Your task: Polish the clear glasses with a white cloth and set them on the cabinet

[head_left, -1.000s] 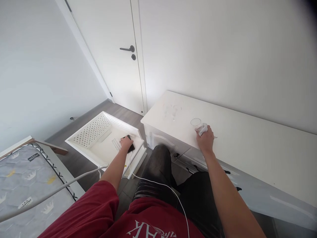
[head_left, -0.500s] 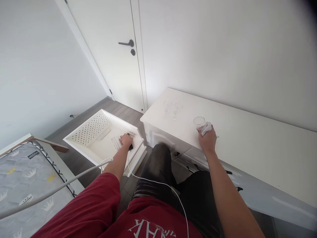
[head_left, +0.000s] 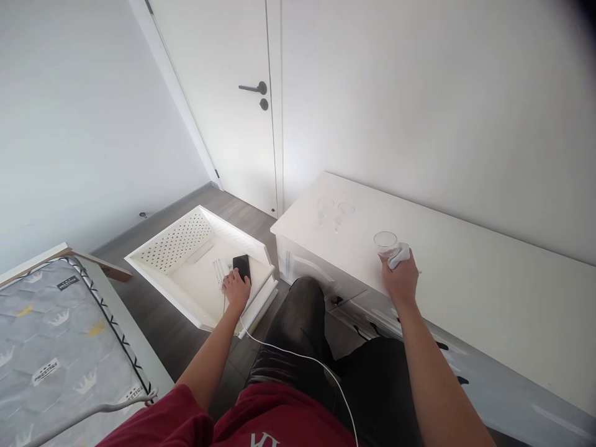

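My right hand (head_left: 401,277) rests on the white bench (head_left: 488,279), its fingers closed around a crumpled white cloth (head_left: 399,256) that presses against the side of a clear drinking glass (head_left: 385,243). The glass stands upright on the bench top, just beyond my knuckles, and the cloth touches its lower wall. Whether my fingers also grip the glass itself I cannot tell; the cloth hides that contact.

My left hand (head_left: 236,289) is down in a white plastic tray (head_left: 161,272) on the floor, palm down, fingers loosely curled and holding nothing. Its fingertips lie just beside the near end of a black phone (head_left: 241,267), which lies flat on the tray bottom; whether they touch it I cannot tell. A few thin pale sticks (head_left: 218,270) lie just left of the phone. The far wall of the tray is perforated.

Farther along the bench, toward its left end, two more clear glasses (head_left: 334,212) stand close together, well apart from the one by my right hand. A thin white cable (head_left: 298,357) runs from the tray's edge across my dark trousers. A mattress (head_left: 51,335) with a crown pattern fills the lower left, and a white door with a dark door handle (head_left: 254,89) stands behind the tray.
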Available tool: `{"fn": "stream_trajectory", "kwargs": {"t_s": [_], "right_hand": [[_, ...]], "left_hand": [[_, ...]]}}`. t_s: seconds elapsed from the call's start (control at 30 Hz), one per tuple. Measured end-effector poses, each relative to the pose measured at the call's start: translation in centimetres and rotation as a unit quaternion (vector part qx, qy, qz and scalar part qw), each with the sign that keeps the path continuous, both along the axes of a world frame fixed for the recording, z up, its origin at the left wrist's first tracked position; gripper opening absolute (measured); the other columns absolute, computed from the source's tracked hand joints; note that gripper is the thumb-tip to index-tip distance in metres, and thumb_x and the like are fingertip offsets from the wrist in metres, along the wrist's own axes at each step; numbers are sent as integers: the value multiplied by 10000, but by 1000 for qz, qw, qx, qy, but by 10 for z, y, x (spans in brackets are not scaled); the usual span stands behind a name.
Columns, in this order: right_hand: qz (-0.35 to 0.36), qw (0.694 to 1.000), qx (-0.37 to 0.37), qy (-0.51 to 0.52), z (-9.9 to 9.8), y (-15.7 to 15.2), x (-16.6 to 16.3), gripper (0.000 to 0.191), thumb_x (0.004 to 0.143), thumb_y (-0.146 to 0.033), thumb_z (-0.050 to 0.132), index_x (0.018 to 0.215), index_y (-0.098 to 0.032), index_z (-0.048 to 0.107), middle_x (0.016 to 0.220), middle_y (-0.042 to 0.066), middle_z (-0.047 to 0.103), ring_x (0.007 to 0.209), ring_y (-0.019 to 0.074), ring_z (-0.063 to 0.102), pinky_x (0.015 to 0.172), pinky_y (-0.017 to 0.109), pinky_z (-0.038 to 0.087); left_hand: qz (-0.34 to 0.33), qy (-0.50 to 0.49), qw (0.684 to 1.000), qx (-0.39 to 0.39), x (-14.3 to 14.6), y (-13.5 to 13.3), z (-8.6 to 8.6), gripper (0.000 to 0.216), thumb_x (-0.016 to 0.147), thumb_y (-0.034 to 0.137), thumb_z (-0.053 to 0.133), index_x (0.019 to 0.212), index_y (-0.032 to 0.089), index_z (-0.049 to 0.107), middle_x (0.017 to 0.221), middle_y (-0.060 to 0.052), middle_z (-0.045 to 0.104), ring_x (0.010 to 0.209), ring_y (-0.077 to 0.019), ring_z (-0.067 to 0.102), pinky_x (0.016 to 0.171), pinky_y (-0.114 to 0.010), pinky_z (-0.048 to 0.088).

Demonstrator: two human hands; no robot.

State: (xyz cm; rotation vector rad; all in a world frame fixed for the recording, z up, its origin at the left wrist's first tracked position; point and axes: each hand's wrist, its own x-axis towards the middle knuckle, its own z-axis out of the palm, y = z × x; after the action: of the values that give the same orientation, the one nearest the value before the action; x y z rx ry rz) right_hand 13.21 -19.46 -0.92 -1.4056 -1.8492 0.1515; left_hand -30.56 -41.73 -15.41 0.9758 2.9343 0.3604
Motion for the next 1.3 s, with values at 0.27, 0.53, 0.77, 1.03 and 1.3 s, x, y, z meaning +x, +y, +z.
{"fn": "stream_trajectory", "kwargs": {"t_s": [0.27, 0.53, 0.77, 1.03, 1.3], "right_hand": [[-2, 1000, -5, 19, 1, -2, -1, 329, 866, -470, 612, 1034, -188, 602, 990, 120, 637, 893, 320, 613, 756, 437, 486], [-5, 999, -20, 45, 6, -6, -5, 292, 862, -466, 644, 961, -195, 600, 953, 100, 647, 854, 297, 623, 748, 419, 483], [3, 998, -22, 58, 8, -7, -7, 285, 846, -461, 654, 938, -199, 590, 929, 101, 650, 836, 299, 622, 745, 421, 482], [0, 998, -18, 59, 6, -5, -5, 302, 840, -472, 663, 954, -202, 590, 930, 100, 655, 843, 303, 624, 740, 421, 488], [1, 998, -28, 58, 8, -7, -6, 304, 843, -480, 665, 940, -202, 589, 947, 102, 652, 842, 295, 621, 740, 420, 485]], "left_hand": [[6, -17, 999, -46, 9, 2, -3, 648, 963, 473, 419, 1521, 144, 385, 1611, -213, 364, 1499, -395, 251, 1202, -606, 178], [11, -19, 999, -31, 10, 5, -12, 674, 961, 491, 427, 1534, 139, 373, 1577, -222, 399, 1495, -419, 241, 1210, -622, 147], [2, -17, 999, -45, 10, 8, -13, 586, 977, 480, 421, 1512, 242, 442, 1547, -211, 403, 1487, -444, 235, 1181, -669, 143], [10, -4, 998, -59, 8, 10, -13, 577, 983, 522, 406, 1498, 271, 472, 1509, -201, 436, 1463, -430, 277, 1177, -651, 167], [23, -9, 999, -35, 7, 12, -16, 654, 963, 494, 425, 1536, 180, 390, 1511, -223, 438, 1460, -435, 270, 1186, -652, 163]]}}
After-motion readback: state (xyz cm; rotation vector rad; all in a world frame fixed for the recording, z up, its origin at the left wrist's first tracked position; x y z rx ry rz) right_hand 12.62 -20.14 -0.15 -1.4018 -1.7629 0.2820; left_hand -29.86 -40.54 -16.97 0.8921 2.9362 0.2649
